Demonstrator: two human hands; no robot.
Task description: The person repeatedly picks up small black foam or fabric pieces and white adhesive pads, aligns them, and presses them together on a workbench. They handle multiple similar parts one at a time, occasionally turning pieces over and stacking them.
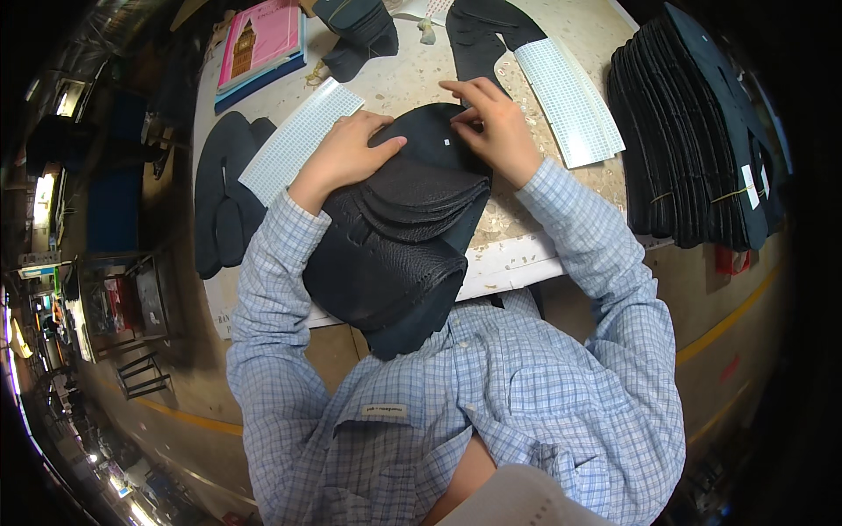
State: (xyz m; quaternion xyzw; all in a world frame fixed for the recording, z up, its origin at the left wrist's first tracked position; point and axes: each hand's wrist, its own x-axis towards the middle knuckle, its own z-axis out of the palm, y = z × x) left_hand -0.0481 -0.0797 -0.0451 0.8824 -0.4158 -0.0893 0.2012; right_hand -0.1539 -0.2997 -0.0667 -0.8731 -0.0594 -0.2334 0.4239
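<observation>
A stack of dark leather-like cut pieces [386, 280] lies at the near edge of the table, its lower part hanging toward my body. The pieces are folded over and layered. On the uppermost dark piece [430, 123] sits a small white sticker [446, 142]. My left hand [351, 147] rests on this piece's left edge, thumb spread from the fingers. Above its right edge is my right hand [493, 127], fingers bent and apart, with nothing visible between them. Sheets of small pale labels lie beside each hand: a left sheet [303, 140] and a right sheet [574, 105].
Tall bundles of dark pieces [658, 131] tied with bands stand at the right edge. More dark pieces [230, 188] lie at the left, with others [360, 35] at the back. A pink book [263, 39] tops a small pile. The white tabletop [412, 79] is speckled with residue.
</observation>
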